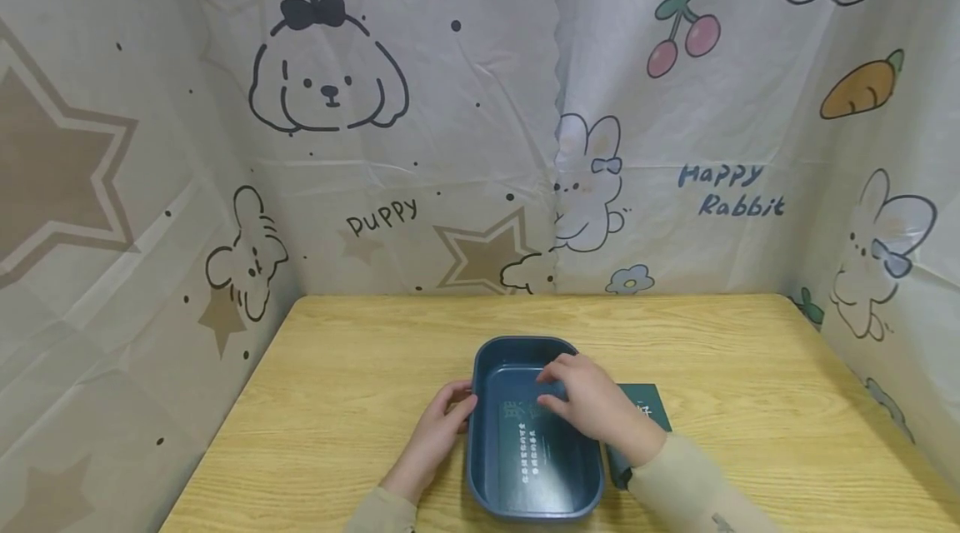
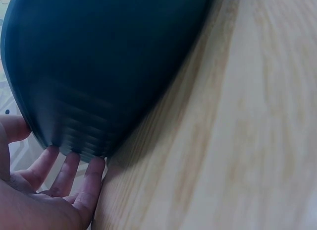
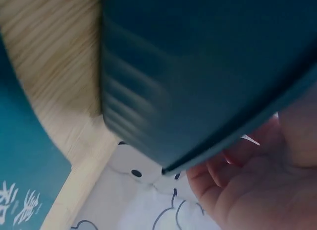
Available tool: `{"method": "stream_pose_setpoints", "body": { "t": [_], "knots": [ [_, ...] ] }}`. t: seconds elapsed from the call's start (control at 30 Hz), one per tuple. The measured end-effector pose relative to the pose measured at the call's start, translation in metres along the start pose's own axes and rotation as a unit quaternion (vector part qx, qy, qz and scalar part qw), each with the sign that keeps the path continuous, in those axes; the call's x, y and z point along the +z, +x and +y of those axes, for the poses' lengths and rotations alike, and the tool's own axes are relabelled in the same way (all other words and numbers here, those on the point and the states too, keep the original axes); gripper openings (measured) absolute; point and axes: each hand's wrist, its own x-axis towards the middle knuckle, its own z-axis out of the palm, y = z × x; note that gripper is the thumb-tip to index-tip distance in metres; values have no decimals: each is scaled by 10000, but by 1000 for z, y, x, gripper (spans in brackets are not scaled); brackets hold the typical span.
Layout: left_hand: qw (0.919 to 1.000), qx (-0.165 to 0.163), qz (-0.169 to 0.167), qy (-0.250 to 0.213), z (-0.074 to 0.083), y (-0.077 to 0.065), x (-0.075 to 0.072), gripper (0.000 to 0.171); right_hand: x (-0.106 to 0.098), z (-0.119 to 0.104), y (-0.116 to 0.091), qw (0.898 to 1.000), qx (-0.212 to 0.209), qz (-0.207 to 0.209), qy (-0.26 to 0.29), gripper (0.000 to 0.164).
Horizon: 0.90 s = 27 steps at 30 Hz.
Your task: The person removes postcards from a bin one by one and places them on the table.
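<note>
A dark blue rectangular storage bin (image 1: 517,350) with rounded corners sits on the table. My left hand (image 1: 446,416) is at its left side; in the left wrist view, the extended fingertips (image 2: 96,165) touch the ribbed outer wall, with the thumb up near the rim. Over the right part of the bin's opening hovers my right hand (image 1: 588,400), fingers loosely bent and thumb apart, nothing showing between them. On the bin floor lies a dark green booklet (image 1: 543,466) with white writing. A second dark green booklet (image 1: 651,401) lies just right of the bin, partly hidden by my right forearm.
The light wood-grain table (image 1: 360,383) reaches back to a cloth curtain (image 1: 480,100) printed with cartoon animals and stars. More of that cloth hangs along both sides of the table.
</note>
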Motion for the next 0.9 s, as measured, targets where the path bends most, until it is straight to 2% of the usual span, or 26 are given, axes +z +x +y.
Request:
{"method": "stream_pose_setpoints", "body": {
  "t": [0.17,0.43,0.57,0.9],
  "knots": [
    [10000,-11,-27,2,0,-1,0,48,6,-5,1,9982,-358,-339,-355,30],
    [10000,-47,4,-7,0,-1,0,48,14,-11,2,9901,-405,-924,-977,44],
    [10000,-19,-1,6,1,-2,0,49,16,-11,1,9859,-414,-1011,-1265,51],
    [10000,10,-20,24,1,-2,0,48,18,-11,0,9821,-329,-1103,-1489,63]
  ]
}}
